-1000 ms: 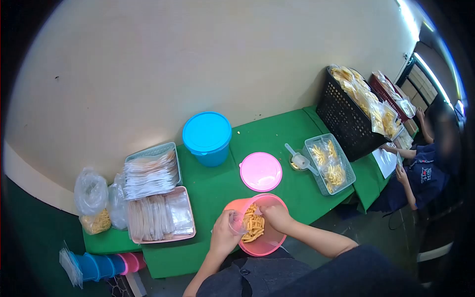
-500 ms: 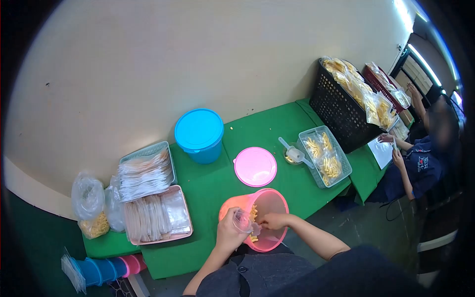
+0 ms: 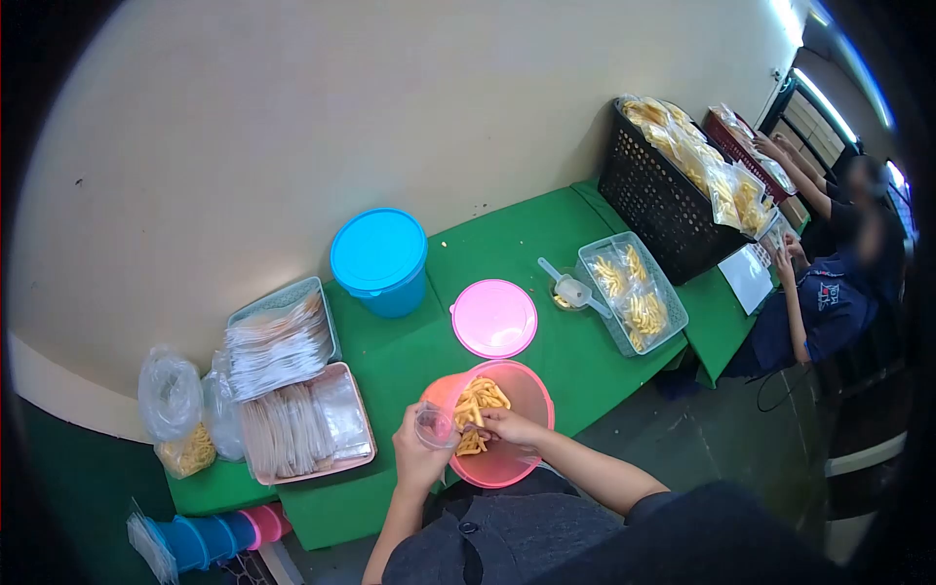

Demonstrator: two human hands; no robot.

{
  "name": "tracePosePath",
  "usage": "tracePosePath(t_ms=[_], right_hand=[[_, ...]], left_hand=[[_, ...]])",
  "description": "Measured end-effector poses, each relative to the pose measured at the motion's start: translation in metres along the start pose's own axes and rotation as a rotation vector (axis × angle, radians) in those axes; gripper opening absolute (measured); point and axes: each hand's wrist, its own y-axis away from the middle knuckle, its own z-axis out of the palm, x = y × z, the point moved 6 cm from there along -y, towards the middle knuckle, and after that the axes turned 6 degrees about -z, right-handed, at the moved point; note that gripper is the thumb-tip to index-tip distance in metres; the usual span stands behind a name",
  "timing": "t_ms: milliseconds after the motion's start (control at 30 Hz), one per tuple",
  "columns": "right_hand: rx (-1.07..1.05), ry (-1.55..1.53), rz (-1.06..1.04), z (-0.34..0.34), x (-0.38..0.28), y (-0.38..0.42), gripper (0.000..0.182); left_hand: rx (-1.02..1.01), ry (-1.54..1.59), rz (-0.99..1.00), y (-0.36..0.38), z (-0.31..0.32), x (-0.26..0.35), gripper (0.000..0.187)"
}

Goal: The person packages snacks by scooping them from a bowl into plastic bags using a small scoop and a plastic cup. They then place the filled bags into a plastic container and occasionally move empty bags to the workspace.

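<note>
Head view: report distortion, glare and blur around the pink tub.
Head view: strong fisheye, with dark corners and the green table edge bowed; ceiling lights glare at upper right; the pink tub, left hand and right hand read sharp; the co-worker's face is blurred.

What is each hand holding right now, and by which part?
The left hand holds a small clear cup around its side. The right hand pinches yellow snack sticks over the pink bowl; where its fingers grip cannot be told.

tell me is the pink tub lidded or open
Open. The pink tub shows yellow sticks inside, with the right hand reaching in; a pink lid lies flat on the green table behind it.
</note>
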Motion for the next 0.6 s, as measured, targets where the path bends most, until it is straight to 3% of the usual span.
tracePosePath(t_ms=[100, 233, 333, 400, 533, 600], right_hand=[[0.014, 0.125, -0.139, -0.005, -0.006, 0.000, 0.027], [0.019, 0.309, -0.162, -0.003, -0.042, 0.017, 0.029], [0.169, 0.333, -0.204, -0.007, -0.060, 0.026, 0.027], [0.548, 0.759, -0.476, -0.014, -0.095, 0.047, 0.024], [0.598, 0.786, -0.453, -0.013, -0.117, 0.050, 0.022], [0.506, 0.970, -0.849, -0.001, -0.129, 0.049, 0.018]], left_hand=[[0.075, 0.006, 0.001, -0.003, -0.012, 0.002, 0.044], [0.063, -0.052, 0.007, -0.012, -0.022, -0.014, 0.038], [0.106, -0.074, 0.013, -0.014, -0.027, -0.018, 0.041], [0.063, -0.037, -0.034, -0.012, -0.025, -0.013, 0.037], [0.090, -0.069, 0.000, -0.008, -0.023, -0.021, 0.042], [0.057, -0.070, 0.030, -0.008, -0.019, -0.021, 0.043]])
